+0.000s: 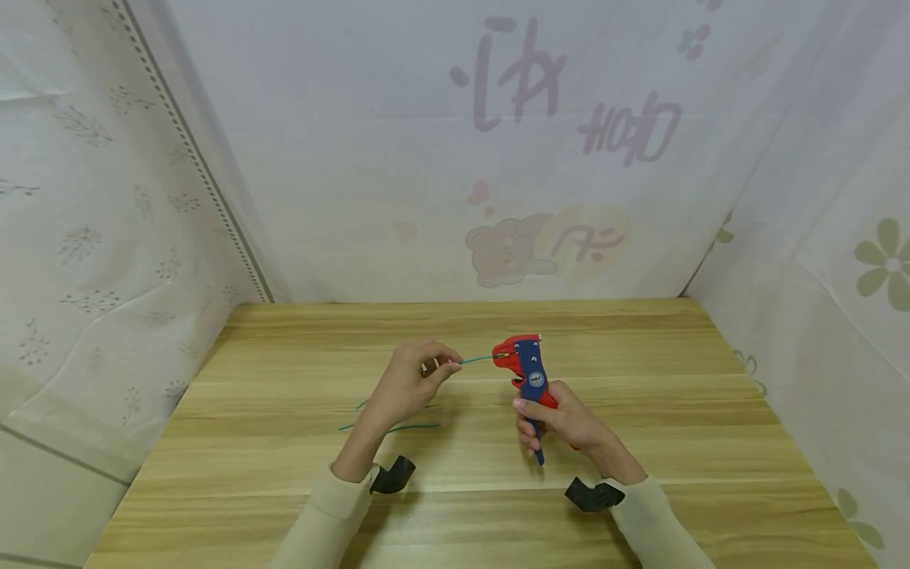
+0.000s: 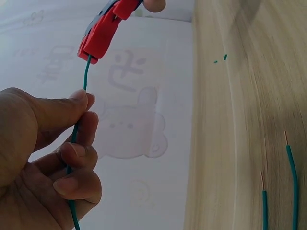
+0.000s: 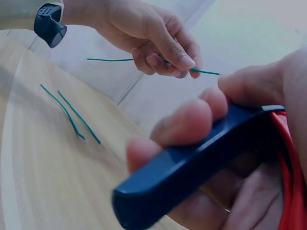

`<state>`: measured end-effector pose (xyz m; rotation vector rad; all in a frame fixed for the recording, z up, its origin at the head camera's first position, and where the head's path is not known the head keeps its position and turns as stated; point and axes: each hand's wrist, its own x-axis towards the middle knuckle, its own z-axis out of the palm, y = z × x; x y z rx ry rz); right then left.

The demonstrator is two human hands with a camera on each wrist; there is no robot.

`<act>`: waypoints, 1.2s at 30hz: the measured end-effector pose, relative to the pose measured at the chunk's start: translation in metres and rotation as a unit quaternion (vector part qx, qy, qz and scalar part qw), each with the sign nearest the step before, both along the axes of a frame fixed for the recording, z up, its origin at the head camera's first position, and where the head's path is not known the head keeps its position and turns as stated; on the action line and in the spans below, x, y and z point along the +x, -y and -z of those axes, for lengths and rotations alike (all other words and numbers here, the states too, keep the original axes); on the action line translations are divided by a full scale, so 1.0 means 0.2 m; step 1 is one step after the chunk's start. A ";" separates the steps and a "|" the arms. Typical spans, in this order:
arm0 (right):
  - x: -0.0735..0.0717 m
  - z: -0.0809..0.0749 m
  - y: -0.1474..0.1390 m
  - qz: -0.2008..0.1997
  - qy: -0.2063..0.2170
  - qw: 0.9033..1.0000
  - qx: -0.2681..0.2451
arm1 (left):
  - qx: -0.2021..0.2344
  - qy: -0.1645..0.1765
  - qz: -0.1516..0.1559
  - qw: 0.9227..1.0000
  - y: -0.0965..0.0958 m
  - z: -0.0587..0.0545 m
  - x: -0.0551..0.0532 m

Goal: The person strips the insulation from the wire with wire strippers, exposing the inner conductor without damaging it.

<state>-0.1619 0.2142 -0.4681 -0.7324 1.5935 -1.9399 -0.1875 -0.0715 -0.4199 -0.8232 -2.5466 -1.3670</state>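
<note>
My left hand (image 1: 411,378) pinches a thin green wire (image 2: 86,75) between thumb and forefinger, and the wire runs on down across the other fingers. Its far end enters the red jaws of a red and blue wire stripper (image 1: 532,367). My right hand (image 1: 565,419) grips the stripper by its handles, fingers wrapped round the blue one, as the right wrist view shows close up. The head of the tool points up and its mouth faces left, toward the left hand. The wire's tip is hidden inside the jaws in the left wrist view.
Two more green wires (image 3: 64,112) with bare copper ends lie on the wooden table (image 1: 640,356), below the left hand. Tiny green insulation bits (image 2: 225,57) lie farther off on the wood. Patterned cloth (image 1: 355,158) hangs behind the table and along both sides.
</note>
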 end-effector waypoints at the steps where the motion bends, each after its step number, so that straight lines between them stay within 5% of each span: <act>1: 0.00 0.00 0.01 0.005 -0.006 1.000 0.002 | 0.000 -0.001 0.001 1.000 0.00 0.00 0.00; 11: 0.02 0.02 0.07 0.074 -0.001 0.997 0.035 | -0.001 0.005 -0.011 1.000 0.01 0.00 0.00; 18: 0.02 0.03 0.09 0.137 0.050 0.988 0.056 | -0.008 0.017 -0.022 1.000 0.01 0.00 0.00; 36: -0.01 0.02 0.00 0.062 0.022 0.996 0.054 | -0.013 0.024 -0.022 0.999 0.02 0.01 -0.01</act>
